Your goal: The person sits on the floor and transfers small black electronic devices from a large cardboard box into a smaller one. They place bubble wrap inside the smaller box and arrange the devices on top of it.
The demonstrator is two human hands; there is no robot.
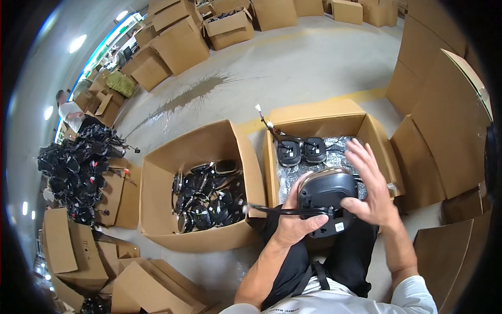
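Grey floor [272,68] w/ cartons [180,47]; L hand [290,225] fingers grip blk cabled unit [334,188], R hand [380,204] fingers spread open; 2 similar units [315,150] in open box's [319,127] far L corner.

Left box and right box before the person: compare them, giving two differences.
The left box holds jumbled black parts; the right box shows two units, side by side. Bubble wrap is visible in the right box, none in the left box. Both are open-topped and cardboard.

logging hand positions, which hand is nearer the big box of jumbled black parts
Left. The left hand holds the black unit, just right of that box; the right hand is farther right.
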